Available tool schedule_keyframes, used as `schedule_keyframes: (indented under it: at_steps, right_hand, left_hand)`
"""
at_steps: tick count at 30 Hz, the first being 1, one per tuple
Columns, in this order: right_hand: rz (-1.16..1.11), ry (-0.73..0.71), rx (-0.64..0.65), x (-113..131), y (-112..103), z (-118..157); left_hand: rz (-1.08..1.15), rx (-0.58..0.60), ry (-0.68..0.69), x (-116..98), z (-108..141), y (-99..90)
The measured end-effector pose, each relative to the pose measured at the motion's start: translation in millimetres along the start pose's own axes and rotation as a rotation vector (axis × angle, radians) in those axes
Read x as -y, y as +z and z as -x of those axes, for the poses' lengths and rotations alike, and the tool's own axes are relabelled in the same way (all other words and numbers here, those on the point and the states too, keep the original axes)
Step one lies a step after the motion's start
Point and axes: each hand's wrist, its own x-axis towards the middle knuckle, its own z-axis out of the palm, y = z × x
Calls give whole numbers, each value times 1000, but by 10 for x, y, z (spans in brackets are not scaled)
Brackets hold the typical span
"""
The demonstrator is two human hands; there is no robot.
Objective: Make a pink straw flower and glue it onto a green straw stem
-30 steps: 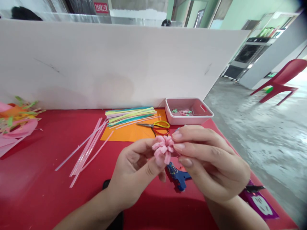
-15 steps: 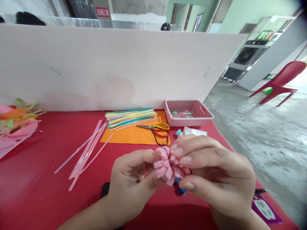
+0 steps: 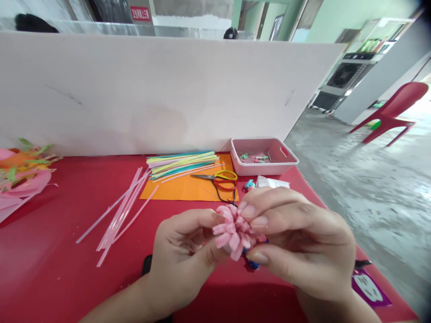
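Observation:
A fluffy pink flower (image 3: 233, 232) made of short soft petals is held between both hands above the red table. My left hand (image 3: 188, 255) pinches its left side between thumb and forefinger. From the right, my right hand (image 3: 303, 242) grips the petals with its fingertips, the thumb lower down at the flower's edge. Something small and dark blue (image 3: 253, 264) shows just below the flower; whether it is attached, I cannot tell. Beyond the hands, yellow-and-red-handled scissors (image 3: 225, 180) lie on an orange sheet (image 3: 178, 193).
Several coloured strips (image 3: 183, 165) are bundled on the orange sheet, with pink strips (image 3: 123, 215) to its left. A pink bin (image 3: 264, 168) with small pieces stands at the back right, before a white partition (image 3: 161, 89). Paper flowers (image 3: 23, 179) lie far left; a purple card (image 3: 370, 287) lies right.
The flower has tilted slightly and shifted a little left in my fingers, with less of the blue showing. Both hands keep their hold. The whole view has moved slightly.

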Motion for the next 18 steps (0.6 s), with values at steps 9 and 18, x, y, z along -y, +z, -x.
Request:
schedule_keyframes:
  at_steps: [9, 18]
  right_hand:
    - [-95, 40, -13, -16, 4, 42]
    - [-6, 31, 36, 37, -23, 38]
  left_hand:
    - [177, -41, -74, 41, -25, -14]
    - [33, -32, -10, 18, -32, 2]
